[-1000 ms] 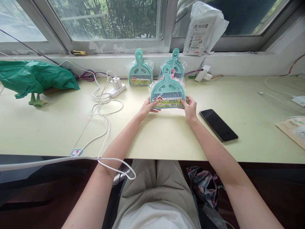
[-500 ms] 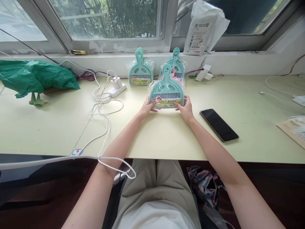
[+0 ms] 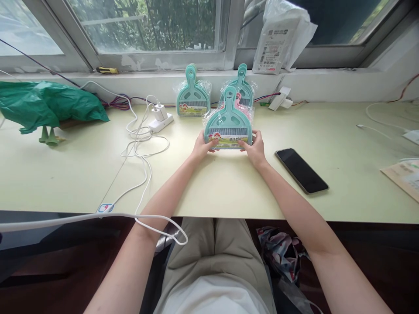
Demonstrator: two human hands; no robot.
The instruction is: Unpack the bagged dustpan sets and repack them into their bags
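A teal dustpan and brush set [image 3: 228,120] in clear plastic wrap stands upright between my two hands, its printed label facing me. My left hand [image 3: 203,146] grips its lower left edge, thumb on the front. At the lower right edge my right hand [image 3: 254,148] holds it the same way. The fingers behind the set are mostly hidden. A pink dustpan [image 3: 246,111] shows partly just behind it. Farther back, a wrapped teal dustpan set [image 3: 241,83] leans at the wall, and another teal dustpan set [image 3: 193,96] stands to its left.
Right of my hands lies a black phone [image 3: 301,170]. White cables [image 3: 144,152] and a power strip [image 3: 161,123] spread on the left, near a green plastic bag [image 3: 49,104]. A white package [image 3: 278,43] and a yellow cutter [image 3: 107,70] rest on the sill.
The held dustpan set has shifted very slightly left, and my left thumb reaches a little farther over its label. Both hands keep their grip.
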